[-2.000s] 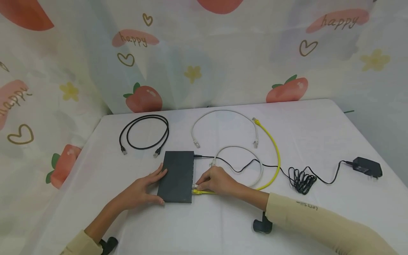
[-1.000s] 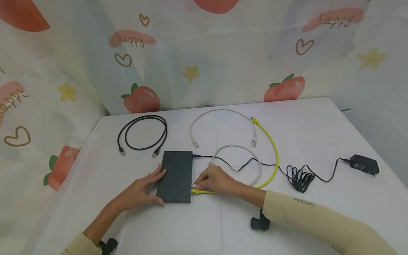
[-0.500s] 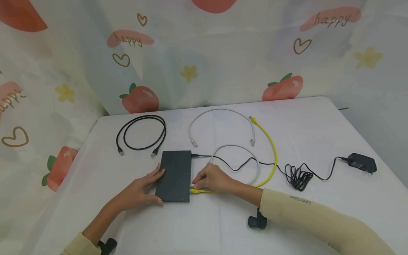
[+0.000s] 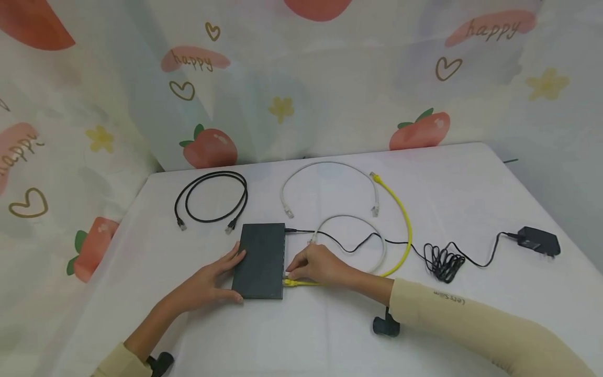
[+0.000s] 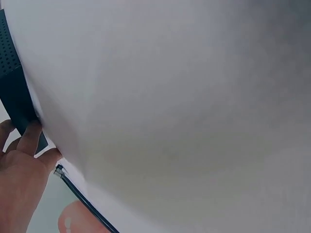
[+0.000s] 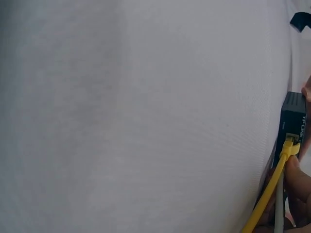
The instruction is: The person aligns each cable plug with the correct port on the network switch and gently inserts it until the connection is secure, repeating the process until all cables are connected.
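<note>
A flat black network switch lies on the white table in the head view. My left hand rests against its left edge, fingers spread and thumb near the front corner. At the right edge, my right hand pinches the plug end of a white network cable, right at the port side; the fingers hide most of that plug. Part of this white cable runs beside the yellow network cable in the right wrist view. The yellow plug sits in a port just in front of my fingertips.
A black power cord runs from the switch to an adapter at the right, with a bundled coil between. Behind lie a coiled black network cable and another white cable. The yellow cable's loose end points backward.
My right fingertips are slightly closer to the switch's edge than two seconds ago, still pinching the white cable's plug. The left hand keeps its place; the view shifts slightly.
</note>
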